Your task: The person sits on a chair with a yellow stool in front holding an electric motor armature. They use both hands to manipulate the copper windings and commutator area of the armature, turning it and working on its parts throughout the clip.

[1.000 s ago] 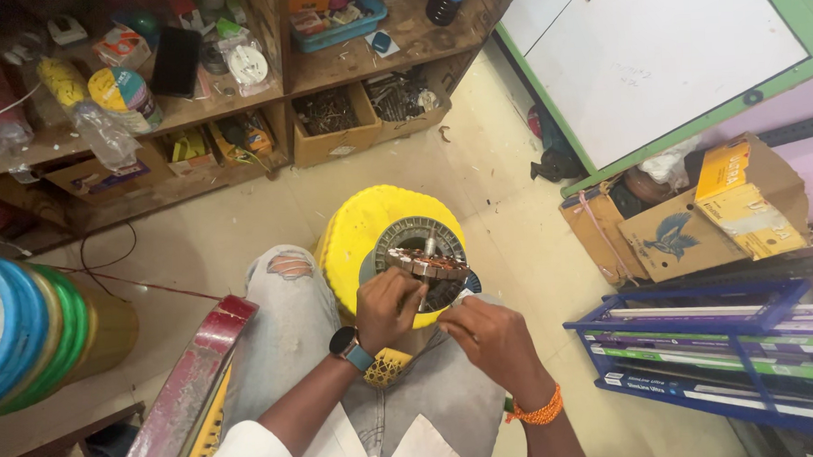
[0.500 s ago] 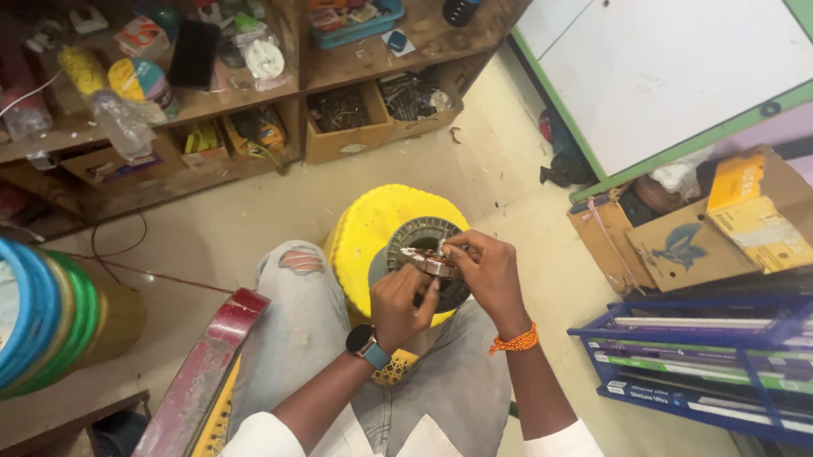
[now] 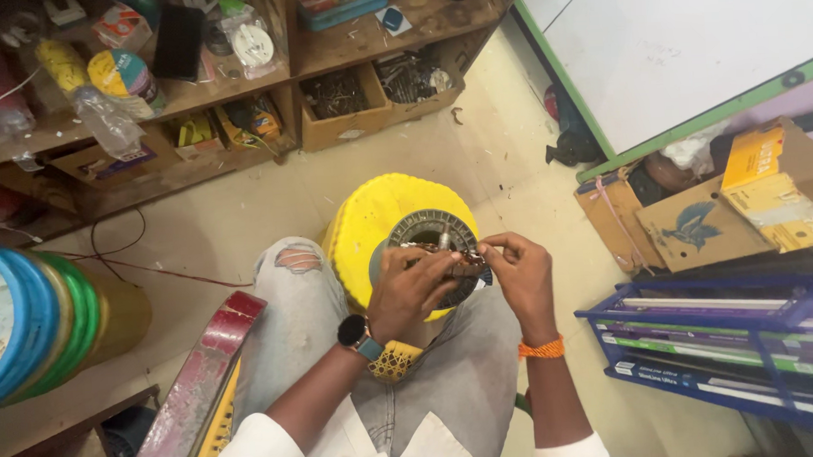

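left hand (image 3: 409, 288) | pinching copper wire on round stator core (image 3: 434, 232) | right hand (image 3: 521, 271) | now moved in, fingers pinched on same winding | yellow stool (image 3: 374, 216) beneath

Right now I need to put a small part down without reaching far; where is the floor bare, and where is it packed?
Bare floor runs between the shelf and the yellow stool, and on between stool and cardboard boxes. Crowded: the stool top, where both hands work on the round stator; the shelf; the blue rack.
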`<state>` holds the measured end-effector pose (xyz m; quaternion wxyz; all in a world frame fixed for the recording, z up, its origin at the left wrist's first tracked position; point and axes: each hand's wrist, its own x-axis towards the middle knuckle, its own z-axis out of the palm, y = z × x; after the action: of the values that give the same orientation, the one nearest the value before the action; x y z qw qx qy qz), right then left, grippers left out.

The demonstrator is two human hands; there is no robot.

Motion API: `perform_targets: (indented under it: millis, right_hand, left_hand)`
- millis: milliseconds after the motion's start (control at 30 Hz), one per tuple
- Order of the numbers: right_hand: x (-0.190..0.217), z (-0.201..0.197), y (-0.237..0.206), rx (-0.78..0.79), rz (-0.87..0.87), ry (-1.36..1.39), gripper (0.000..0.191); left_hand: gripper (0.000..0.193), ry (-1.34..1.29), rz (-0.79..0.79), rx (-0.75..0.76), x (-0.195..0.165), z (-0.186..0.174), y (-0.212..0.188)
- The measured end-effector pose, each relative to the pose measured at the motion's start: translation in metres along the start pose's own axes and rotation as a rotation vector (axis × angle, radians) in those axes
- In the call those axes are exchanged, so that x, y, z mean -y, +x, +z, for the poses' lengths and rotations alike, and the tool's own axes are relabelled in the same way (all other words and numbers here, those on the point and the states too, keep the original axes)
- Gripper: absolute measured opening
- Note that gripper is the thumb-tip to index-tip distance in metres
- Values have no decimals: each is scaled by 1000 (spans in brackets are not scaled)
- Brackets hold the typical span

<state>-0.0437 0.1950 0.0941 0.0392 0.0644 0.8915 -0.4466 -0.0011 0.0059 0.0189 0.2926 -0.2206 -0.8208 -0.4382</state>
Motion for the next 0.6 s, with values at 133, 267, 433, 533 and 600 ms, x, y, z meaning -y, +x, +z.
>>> perform_targets:
  millis: [133,267,433,533,600]
  right_hand:
    - [3,-15,-22,19,26,43,13]
    - [6,-11,-46,42,-23,3,11]
    - [4,6,-59,28,-146,-68,10]
    - [-1,12,-59,3,-206,-92,10]
    - [-5,14,-58,-4,-183,-104,9]
  left_hand:
    - [55,-86,-84,88,5,-5,3]
    - [41,-90,-37,66,1,-11,10]
    - [33,-100,-9,104,0,-20,20]
    - [32,-112,-3,131,0,-21,24]
    - [31,-115,-7,143,1,-21,25]
